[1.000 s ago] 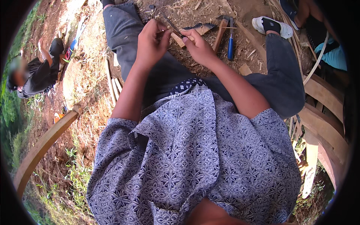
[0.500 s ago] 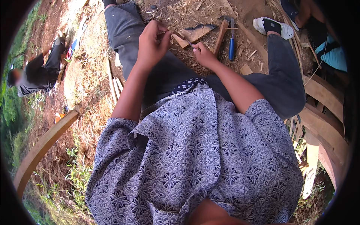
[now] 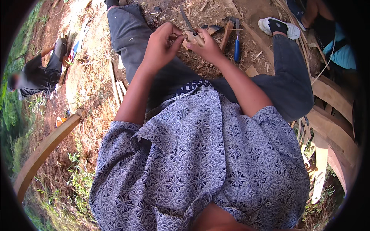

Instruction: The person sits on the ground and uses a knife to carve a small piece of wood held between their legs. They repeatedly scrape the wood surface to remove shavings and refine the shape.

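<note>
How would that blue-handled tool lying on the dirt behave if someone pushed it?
The blue-handled tool looks rigid and slim, so it would probably slide as one piece. Its rounded handle might roll a little, though the wood chips and loose soil around it would likely stop it quickly.

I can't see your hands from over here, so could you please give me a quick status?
Left hand pinching small wood piece. Right hand gripping knife, blade up. Hammer and blue-handled tool lying beyond.
</note>
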The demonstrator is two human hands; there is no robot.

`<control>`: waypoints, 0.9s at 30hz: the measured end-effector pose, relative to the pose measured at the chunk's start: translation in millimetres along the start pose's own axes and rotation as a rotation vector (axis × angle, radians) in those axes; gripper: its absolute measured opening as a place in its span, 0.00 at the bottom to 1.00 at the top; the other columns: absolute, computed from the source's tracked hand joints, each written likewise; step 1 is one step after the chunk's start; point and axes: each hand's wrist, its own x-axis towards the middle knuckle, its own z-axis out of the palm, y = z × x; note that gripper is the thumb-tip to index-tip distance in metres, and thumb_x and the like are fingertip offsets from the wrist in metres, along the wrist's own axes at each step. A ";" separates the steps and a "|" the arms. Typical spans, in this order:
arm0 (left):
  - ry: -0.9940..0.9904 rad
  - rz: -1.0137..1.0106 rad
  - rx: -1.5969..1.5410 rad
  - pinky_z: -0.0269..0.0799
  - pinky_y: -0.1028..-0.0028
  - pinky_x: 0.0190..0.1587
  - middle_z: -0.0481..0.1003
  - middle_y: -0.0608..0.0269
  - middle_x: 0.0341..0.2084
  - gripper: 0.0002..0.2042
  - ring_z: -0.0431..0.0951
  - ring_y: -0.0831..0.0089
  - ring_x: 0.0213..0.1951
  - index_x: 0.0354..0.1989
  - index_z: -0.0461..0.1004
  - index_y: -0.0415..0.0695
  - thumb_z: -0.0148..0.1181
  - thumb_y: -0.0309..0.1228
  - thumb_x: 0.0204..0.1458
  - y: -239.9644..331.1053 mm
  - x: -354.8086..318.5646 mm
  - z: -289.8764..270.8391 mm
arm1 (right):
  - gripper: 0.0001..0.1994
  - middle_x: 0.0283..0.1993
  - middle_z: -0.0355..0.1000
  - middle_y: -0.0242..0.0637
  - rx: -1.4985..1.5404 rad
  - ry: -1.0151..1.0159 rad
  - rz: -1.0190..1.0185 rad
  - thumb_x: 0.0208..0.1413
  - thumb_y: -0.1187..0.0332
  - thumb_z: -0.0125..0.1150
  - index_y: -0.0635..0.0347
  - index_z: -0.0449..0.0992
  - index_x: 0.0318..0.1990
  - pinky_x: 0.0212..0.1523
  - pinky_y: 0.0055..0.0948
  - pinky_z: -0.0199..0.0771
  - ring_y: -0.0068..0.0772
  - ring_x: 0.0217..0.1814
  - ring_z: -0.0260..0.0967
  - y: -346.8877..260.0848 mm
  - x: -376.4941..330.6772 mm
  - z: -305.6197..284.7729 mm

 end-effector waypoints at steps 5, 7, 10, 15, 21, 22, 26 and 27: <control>-0.072 0.211 0.198 0.77 0.69 0.46 0.78 0.54 0.43 0.15 0.81 0.61 0.43 0.48 0.76 0.38 0.71 0.23 0.53 33.2 18.3 -3.8 | 0.21 0.41 0.80 0.42 -0.079 -0.043 -0.067 0.56 0.53 0.72 0.62 0.78 0.47 0.45 0.36 0.76 0.35 0.44 0.79 -13.3 10.6 -9.7; -0.011 0.182 0.166 0.76 0.65 0.53 0.77 0.55 0.49 0.23 0.79 0.60 0.52 0.55 0.75 0.40 0.75 0.28 0.49 60.1 23.7 -16.8 | 0.18 0.38 0.80 0.41 -0.067 0.004 -0.068 0.57 0.57 0.72 0.62 0.79 0.44 0.43 0.35 0.76 0.33 0.41 0.79 -17.6 6.3 -15.1; 0.221 0.411 -0.285 0.75 0.62 0.53 0.77 0.57 0.49 0.24 0.79 0.60 0.52 0.55 0.75 0.42 0.76 0.32 0.49 116.3 28.1 -45.3 | 0.16 0.39 0.81 0.39 -0.026 0.086 -0.075 0.58 0.59 0.71 0.63 0.79 0.44 0.43 0.33 0.77 0.31 0.41 0.79 -16.2 5.5 -18.5; 0.085 0.774 -0.719 0.75 0.62 0.54 0.77 0.56 0.50 0.26 0.79 0.60 0.53 0.56 0.74 0.42 0.75 0.35 0.50 202.2 22.2 -80.4 | 0.16 0.38 0.81 0.39 0.005 0.092 -0.024 0.58 0.60 0.71 0.63 0.81 0.44 0.46 0.32 0.77 0.30 0.41 0.79 -22.9 7.4 -10.7; 0.092 0.897 -0.782 0.74 0.62 0.55 0.76 0.56 0.52 0.27 0.78 0.59 0.54 0.57 0.72 0.43 0.74 0.39 0.50 216.0 3.6 -89.9 | 0.14 0.37 0.80 0.35 0.017 0.054 0.044 0.59 0.62 0.70 0.63 0.81 0.44 0.44 0.29 0.75 0.26 0.40 0.76 -13.3 7.1 -6.4; 0.098 0.905 -0.780 0.74 0.62 0.55 0.76 0.56 0.52 0.28 0.78 0.59 0.54 0.58 0.72 0.43 0.74 0.40 0.51 218.0 0.2 -92.1 | 0.13 0.37 0.80 0.35 0.025 0.050 0.061 0.59 0.62 0.70 0.62 0.81 0.44 0.43 0.29 0.74 0.25 0.39 0.76 -14.0 3.9 -7.2; 0.138 0.916 -0.752 0.74 0.62 0.56 0.76 0.56 0.53 0.29 0.78 0.59 0.54 0.59 0.71 0.44 0.73 0.42 0.51 223.7 -16.1 -99.9 | 0.14 0.38 0.79 0.33 0.024 0.041 0.087 0.59 0.62 0.70 0.61 0.81 0.45 0.44 0.28 0.73 0.23 0.40 0.74 -13.9 3.4 -7.7; 0.145 0.922 -0.742 0.74 0.61 0.56 0.76 0.56 0.53 0.29 0.78 0.59 0.54 0.59 0.70 0.44 0.73 0.43 0.51 225.3 -19.8 -100.4 | 0.14 0.37 0.78 0.32 0.010 0.056 0.096 0.59 0.61 0.71 0.62 0.81 0.46 0.44 0.28 0.73 0.23 0.40 0.74 -9.8 3.9 -11.0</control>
